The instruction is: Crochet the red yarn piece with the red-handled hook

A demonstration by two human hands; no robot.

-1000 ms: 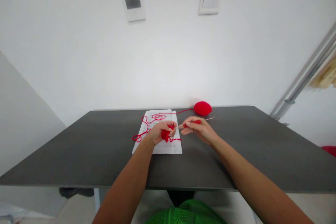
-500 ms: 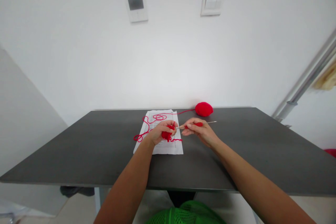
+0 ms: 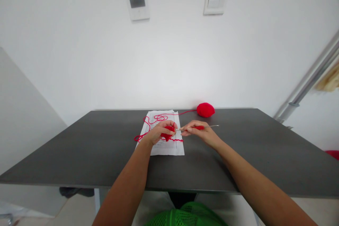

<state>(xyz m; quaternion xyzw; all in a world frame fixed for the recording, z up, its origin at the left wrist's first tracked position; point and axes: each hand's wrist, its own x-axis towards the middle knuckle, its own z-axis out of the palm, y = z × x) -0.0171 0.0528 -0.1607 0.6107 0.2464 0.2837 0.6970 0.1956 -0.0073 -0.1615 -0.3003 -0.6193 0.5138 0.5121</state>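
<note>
Since the frame half a second earlier, the left hand [image 3: 160,132] has drawn slightly away from the right hand [image 3: 200,132], and the back end of the hook [image 3: 199,127] has dipped so that the tool lies closer to level. The ball [image 3: 206,109] has stayed where it was, at the far edge of the bench [image 3: 111,148].

The left hand's grip is closed around a small red yarn piece [image 3: 167,134], held just above a printed sheet of paper [image 3: 169,151]. The right hand's grip pinches the hook by its red handle, thumb and fingers drawn together; one thin end points at the yarn piece, the other sticks out to the right. Whether that near tip sits inside a stitch is too small to tell.

As for progress, a compact bit of yarn seems to have been formed already — small, and partly hidden by the fingers. A short crinkled strand [image 3: 178,140] trails from beneath it over the paper. Much yarn looks unworked: loose loops [image 3: 137,138] lie across the sheet, and the ball is plump. The piece appears to be mid-work, with the hook in use — how many stitches remain cannot be judged.
</note>
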